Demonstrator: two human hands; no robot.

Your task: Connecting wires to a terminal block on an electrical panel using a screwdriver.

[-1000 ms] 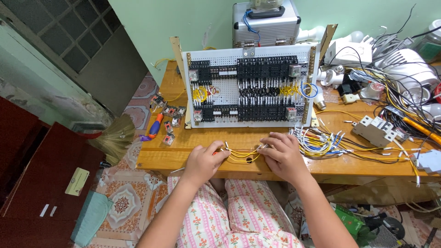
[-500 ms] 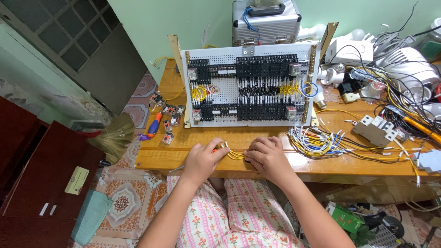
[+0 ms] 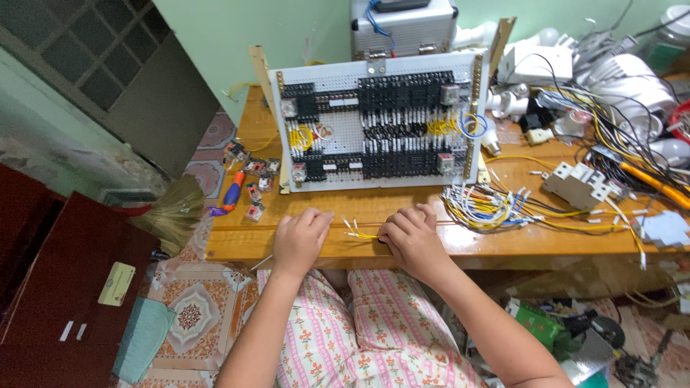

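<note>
My left hand [image 3: 300, 239] rests knuckles-up on the front of the wooden table [image 3: 402, 205], fingers curled; I cannot see what lies under it. My right hand [image 3: 412, 241] lies beside it, closed on a small bunch of yellow wires [image 3: 359, 231] whose white-tipped ends stick out to the left between the two hands. Behind both hands a white perforated panel [image 3: 377, 122] stands tilted, filled with rows of black relays and terminal blocks with yellow and blue wire loops.
A pile of loose white, yellow and blue wires [image 3: 489, 205] lies right of my hands. A white breaker [image 3: 575, 183], sockets and tangled cables crowd the right side. Small relays [image 3: 251, 176] and a screwdriver [image 3: 231, 194] lie at left. A broom [image 3: 169, 212] leans below.
Both hands have drawn closer to the table's front edge and toward each other, and the yellow wires are now gathered in the right hand with only short ends showing.
</note>
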